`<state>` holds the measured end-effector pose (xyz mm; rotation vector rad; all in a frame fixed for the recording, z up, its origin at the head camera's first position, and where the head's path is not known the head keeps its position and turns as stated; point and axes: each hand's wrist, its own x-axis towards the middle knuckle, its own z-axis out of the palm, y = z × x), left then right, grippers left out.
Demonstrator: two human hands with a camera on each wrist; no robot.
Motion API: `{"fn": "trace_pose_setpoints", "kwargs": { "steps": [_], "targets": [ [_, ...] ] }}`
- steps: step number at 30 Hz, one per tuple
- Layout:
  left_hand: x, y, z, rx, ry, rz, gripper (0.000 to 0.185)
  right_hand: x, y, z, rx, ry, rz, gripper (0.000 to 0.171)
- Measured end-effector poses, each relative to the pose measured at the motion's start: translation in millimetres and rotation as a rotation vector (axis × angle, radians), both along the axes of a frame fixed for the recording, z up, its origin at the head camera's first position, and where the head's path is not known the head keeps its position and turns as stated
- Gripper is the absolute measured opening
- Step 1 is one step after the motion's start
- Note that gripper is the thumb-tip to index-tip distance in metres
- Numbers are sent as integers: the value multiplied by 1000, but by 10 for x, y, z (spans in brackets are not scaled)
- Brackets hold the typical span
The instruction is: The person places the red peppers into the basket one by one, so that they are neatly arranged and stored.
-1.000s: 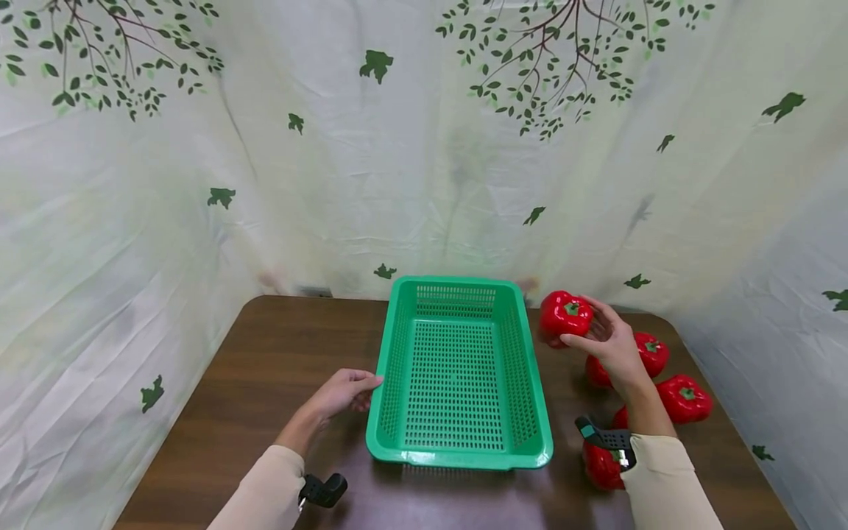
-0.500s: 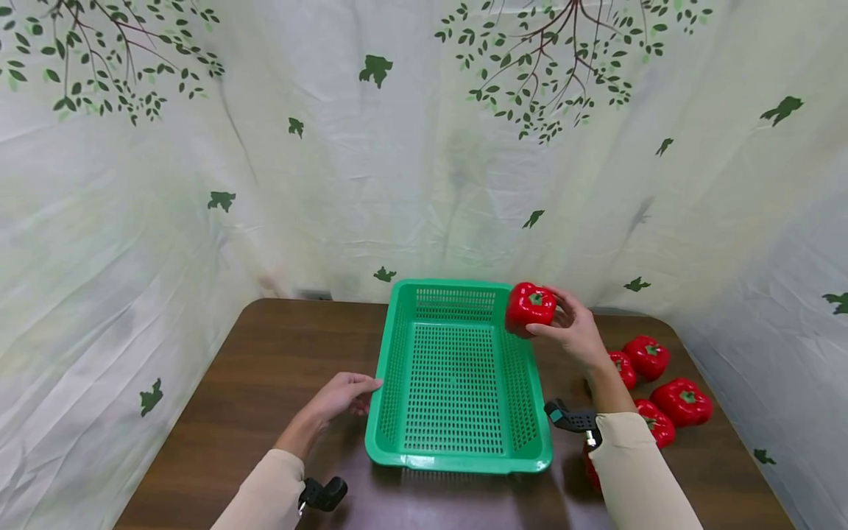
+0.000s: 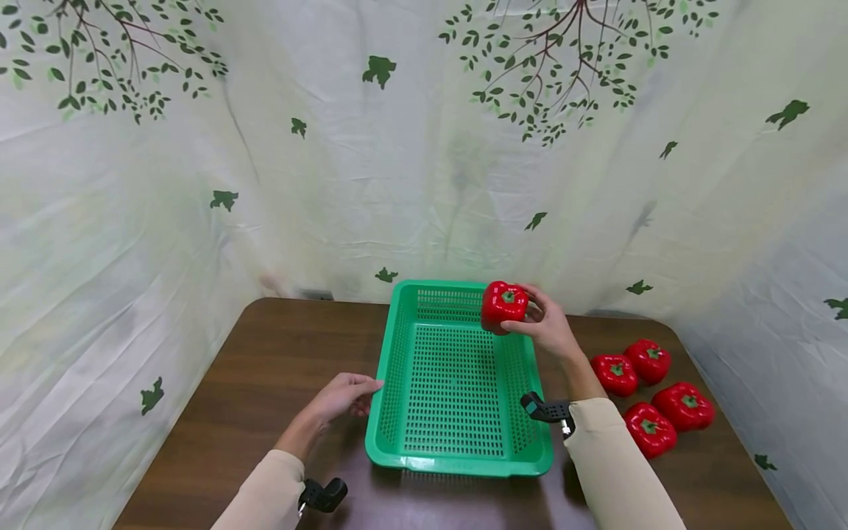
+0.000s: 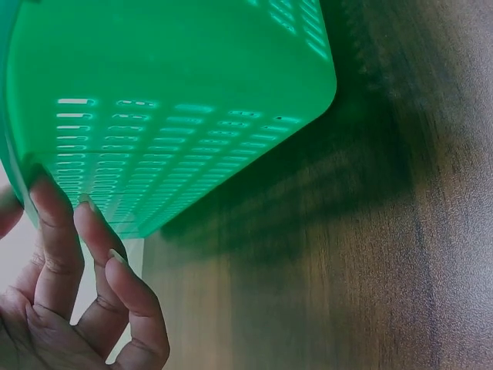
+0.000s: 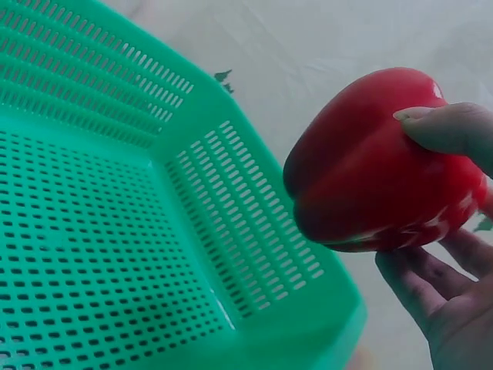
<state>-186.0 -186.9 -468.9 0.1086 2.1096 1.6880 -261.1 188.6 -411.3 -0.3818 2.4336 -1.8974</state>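
Observation:
A green plastic basket [image 3: 457,464] with slotted walls and floor lies lengthwise on the table. My left hand [image 3: 341,397] pinches its left rim between thumb and forefinger; in the left wrist view the other fingers [image 4: 142,301] curl loosely beside the outer wall. Over the basket's far right corner, my right hand [image 3: 548,327] grips a glossy red bell pepper [image 3: 500,313] with its green stem up. The right wrist view has the thumb [image 5: 454,131] on one side of the pepper [image 5: 370,169] and fingertips on the other. Basket floor shows bare.
On the right of the brown wooden table [image 3: 298,338] sit several more red bell peppers [image 3: 684,406], close together. A leaf-printed white cloth [image 3: 424,184] hangs behind the table and along both sides. Black camera mounts [image 3: 323,495] are strapped at both wrists.
My right hand has carried the bell pepper leftward from beside the basket to above its far right corner. The peppers on the right are less covered by the arm. My left hand stays put.

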Motion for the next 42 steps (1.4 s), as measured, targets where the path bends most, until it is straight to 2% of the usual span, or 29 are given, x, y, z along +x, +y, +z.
{"fn": "trace_pose_setpoints", "kwargs": {
  "steps": [6, 15, 28, 36, 42],
  "targets": [
    [14, -36, -18, -10, -6, 12, 36, -82, -155, -24, 25, 4, -8, 75],
    [18, -61, -11, -16, -9, 16, 37, -213, -380, -90, -4, -73, -32, 78],
    [16, -38, -19, -32, -4, 11, 38, -334, -545, -288, -24, -102, -44, 75],
    [29, 3, -39, -14, -16, 14, 38, -373, -627, -404, 22, -118, -64, 78],
    [28, -6, -10, -27, -7, 13, 37, -428, -708, -445, 39, -124, -47, 78]
  ]
}}
